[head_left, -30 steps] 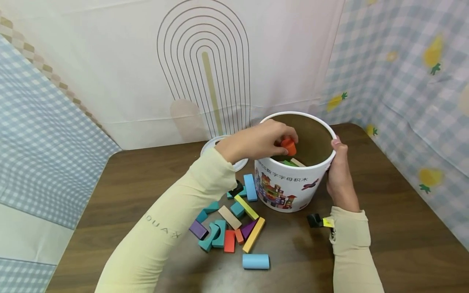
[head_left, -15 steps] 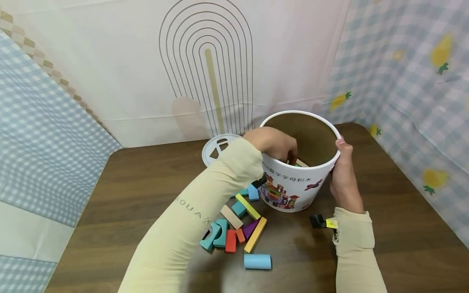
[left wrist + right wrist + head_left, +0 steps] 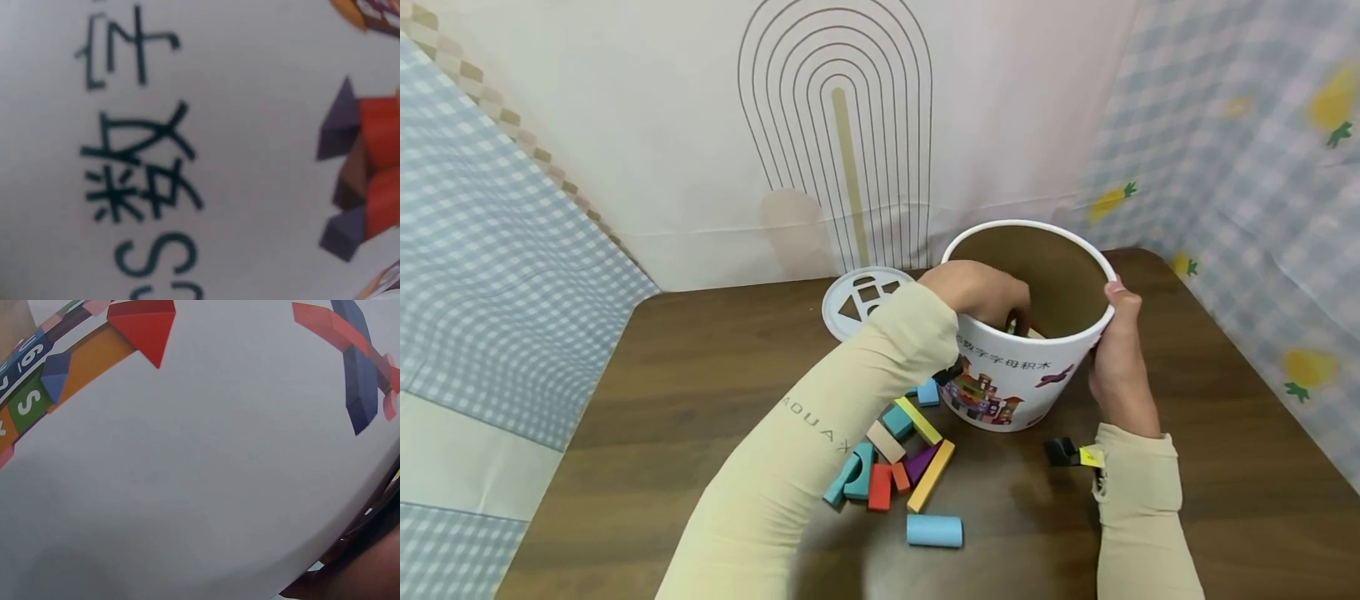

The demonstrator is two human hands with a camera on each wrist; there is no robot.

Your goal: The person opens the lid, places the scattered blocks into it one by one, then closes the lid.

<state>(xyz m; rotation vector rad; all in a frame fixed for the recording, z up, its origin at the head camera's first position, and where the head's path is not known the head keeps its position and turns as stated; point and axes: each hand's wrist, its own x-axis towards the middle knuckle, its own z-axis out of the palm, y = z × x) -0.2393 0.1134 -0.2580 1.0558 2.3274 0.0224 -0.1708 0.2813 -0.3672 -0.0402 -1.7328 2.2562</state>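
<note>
Lowered deeper into the building-block bucket (image 3: 1051, 397) since the earlier frame, the left hand (image 3: 983, 292) is bent over the near rim, its fingers so hidden that their state cannot be told. The bucket's side is gripped by the right hand (image 3: 1122, 358), thumb at the rim, seemingly for steadiness; loose blocks (image 3: 880, 487) are spread on the bench (image 3: 722, 358) nearby.

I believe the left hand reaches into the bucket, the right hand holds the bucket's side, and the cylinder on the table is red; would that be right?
Not quite: the head view shows that the cylinder is light blue, not red. The rest stands: the left hand reaches into the bucket, and the right hand holds its side.
</note>
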